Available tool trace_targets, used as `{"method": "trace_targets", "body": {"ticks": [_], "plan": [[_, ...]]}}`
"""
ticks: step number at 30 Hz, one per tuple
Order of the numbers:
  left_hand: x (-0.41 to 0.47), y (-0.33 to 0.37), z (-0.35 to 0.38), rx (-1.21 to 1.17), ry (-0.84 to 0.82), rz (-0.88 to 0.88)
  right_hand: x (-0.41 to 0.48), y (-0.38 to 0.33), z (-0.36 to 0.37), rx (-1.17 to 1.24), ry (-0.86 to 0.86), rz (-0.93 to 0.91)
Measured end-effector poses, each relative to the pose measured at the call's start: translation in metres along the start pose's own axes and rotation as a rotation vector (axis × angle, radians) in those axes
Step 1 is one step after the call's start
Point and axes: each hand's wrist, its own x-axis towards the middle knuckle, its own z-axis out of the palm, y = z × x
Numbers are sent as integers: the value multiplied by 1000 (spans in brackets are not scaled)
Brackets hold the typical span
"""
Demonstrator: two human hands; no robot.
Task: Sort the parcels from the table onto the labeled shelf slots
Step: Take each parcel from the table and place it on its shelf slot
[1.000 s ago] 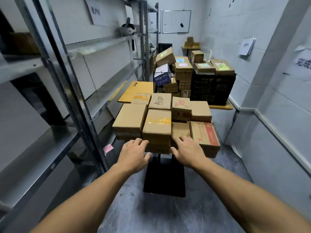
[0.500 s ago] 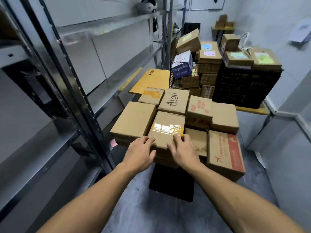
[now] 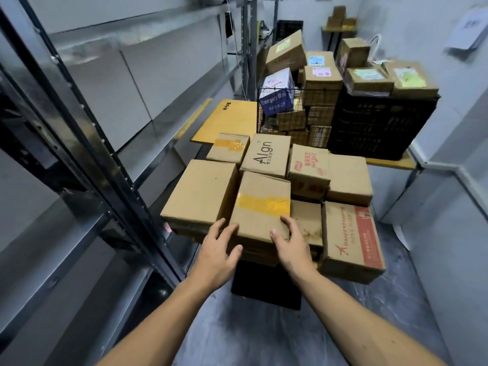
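Observation:
A cardboard parcel with a yellow tape strip sits at the front middle of a small table crowded with several brown parcels. My left hand grips its near left corner, fingers on the left side. My right hand grips its near right corner, thumb on the front face and fingers on the right side. Around it lie a plain wide parcel, an "Align" parcel and a parcel with a red side print. The metal shelf rack runs along the left.
Behind the table, a wire basket and a black crate hold more stacked parcels. A yellow envelope lies at the table's far left. A white wall closes the right side; grey floor lies below my arms.
Both hands have closed in from the table's front edge onto the taped parcel's near corners. The view has moved closer to the table.

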Motion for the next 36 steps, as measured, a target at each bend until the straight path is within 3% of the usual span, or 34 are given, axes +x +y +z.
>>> {"method": "trace_targets", "body": {"ticks": [4,10,14,23,26,33,36], "plan": [[2,9,3,-64,4,85,-4,7,-18,110,15,-7],[8,33,1,-287,209,148,-8,7,-44,293,67,-66],[16,41,-1,-402,264,13,-8,0,-51,559,19,-26],[32,38,-11,-734,167,-146,-8,-9,-54,752,-80,-5],[30,36,-12,-799,82,-124,-8,-16,-56,726,-131,0],[19,41,-23,-531,264,-5,-13,-32,-53,151,-175,-194],[14,45,-22,-480,302,40,-12,-44,-50,115,-166,-232]]}}
